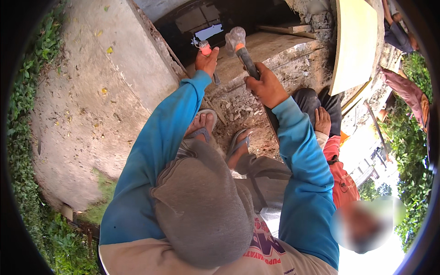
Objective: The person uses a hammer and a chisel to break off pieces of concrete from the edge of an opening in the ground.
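Observation:
My left hand (pixel 207 63) is closed around a chisel with a reddish-orange grip (pixel 205 48) and a metal top. Its dark lower end shows below my fingers, close to the broken masonry ledge (pixel 279 59). My right hand (pixel 267 87) grips a hammer (pixel 235 38) by its long dark handle. The worn metal head is raised, an orange band just under it, to the right of the chisel and apart from it. The handle's lower end runs down past my right wrist toward my knee.
My sandalled feet stand on rubble (pixel 247 110). A concrete slab (pixel 119 50) fills the left. Beyond the ledge is a dark opening with dark water-like surface (pixel 220 18). A pale board (pixel 355 46) leans at right. Close by, a person in red (pixel 341 176) sits.

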Demonstrator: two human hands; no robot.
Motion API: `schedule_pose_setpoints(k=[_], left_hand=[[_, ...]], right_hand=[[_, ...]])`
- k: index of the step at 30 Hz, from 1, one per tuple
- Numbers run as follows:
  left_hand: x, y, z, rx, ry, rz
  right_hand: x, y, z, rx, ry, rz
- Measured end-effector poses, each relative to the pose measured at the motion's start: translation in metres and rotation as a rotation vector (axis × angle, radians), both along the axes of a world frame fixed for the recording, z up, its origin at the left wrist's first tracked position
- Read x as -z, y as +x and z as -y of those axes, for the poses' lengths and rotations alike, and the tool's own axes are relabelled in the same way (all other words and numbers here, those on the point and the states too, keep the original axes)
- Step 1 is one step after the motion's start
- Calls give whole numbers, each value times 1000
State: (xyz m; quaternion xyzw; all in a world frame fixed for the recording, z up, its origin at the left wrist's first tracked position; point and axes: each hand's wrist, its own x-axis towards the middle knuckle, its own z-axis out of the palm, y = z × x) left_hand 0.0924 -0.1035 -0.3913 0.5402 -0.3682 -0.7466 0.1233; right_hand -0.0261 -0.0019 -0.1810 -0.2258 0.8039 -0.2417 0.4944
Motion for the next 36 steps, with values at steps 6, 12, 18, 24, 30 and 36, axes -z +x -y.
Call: schedule_pose_setpoints(k=[6,12,18,24,30,36], left_hand=[[13,-1,1,30,13,-22],[34,-1,-7,80,-23,101],[41,7,-3,-6,-11,54],[31,-2,-2,44,-20,97],[59,-6,-10,-36,-32,38],[49,18,-2,-81,23,127]], right_hand=[[-8,-11,29,-248,161,-255],[0,-24,48,-231,385,94],[-31,-28,178,-107,-93,-7],[6,-26,208,-256,108,-185],[-8,-40,177,-337,531,232],[-76,-38,252,-112,-72,121]])
